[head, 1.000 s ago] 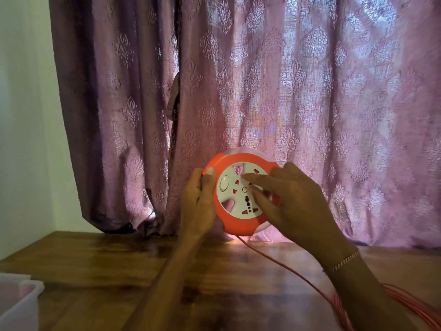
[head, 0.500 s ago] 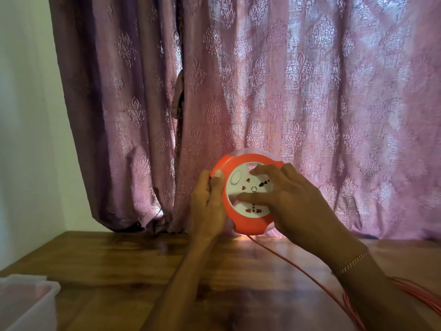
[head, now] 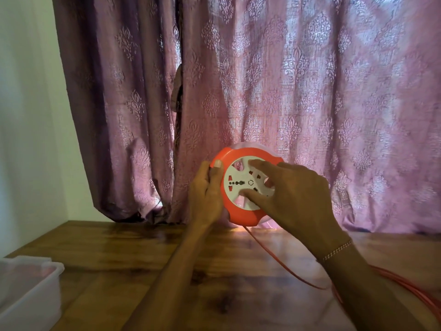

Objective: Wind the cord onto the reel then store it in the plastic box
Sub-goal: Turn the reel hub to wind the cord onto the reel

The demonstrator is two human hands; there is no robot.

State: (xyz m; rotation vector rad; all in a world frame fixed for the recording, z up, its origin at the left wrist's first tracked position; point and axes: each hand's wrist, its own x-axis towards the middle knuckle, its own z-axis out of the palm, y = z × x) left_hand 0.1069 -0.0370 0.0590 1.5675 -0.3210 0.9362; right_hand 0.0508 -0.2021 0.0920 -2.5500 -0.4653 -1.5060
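An orange reel (head: 241, 217) with a white socket disc (head: 241, 185) is held upright above the wooden table (head: 133, 254). My left hand (head: 206, 194) grips its left rim, thumb on the orange edge. My right hand (head: 293, 197) lies over the disc's right side, fingertips set in the disc's openings. An orange cord (head: 281, 266) drops from the reel's underside, runs across the table and passes behind my right forearm to loose loops (head: 405, 285) at the right. The clear plastic box (head: 31, 290) stands at the lower left, open.
A purple patterned curtain (head: 262, 91) hangs right behind the reel, down to the table's back edge. A pale wall (head: 26, 115) is at the left.
The white disc has turned under my right fingers, its sockets now at a new angle. My left hand keeps its grip on the rim. The view has shifted slightly left.
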